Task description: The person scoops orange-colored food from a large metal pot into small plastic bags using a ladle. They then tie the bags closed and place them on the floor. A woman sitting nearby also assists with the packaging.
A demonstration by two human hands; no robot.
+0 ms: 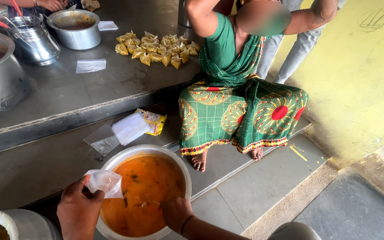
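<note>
Grip check, bottom of frame: my left hand (78,212) pinches a clear plastic bag (105,182) over the curry bowl (156,152), right hand (175,212) dipped in, can't tell its hold.

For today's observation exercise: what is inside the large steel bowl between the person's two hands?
The steel bowl holds orange curry with dark flecks. The right hand dips in at its edge; the left hand holds a clear plastic bag at the rim. Whatever lies beneath the surface is hidden.

A communal cooking area: large steel pots (1,75) of curry and tied food packets (156,48) on stone steps (263,178).
</note>
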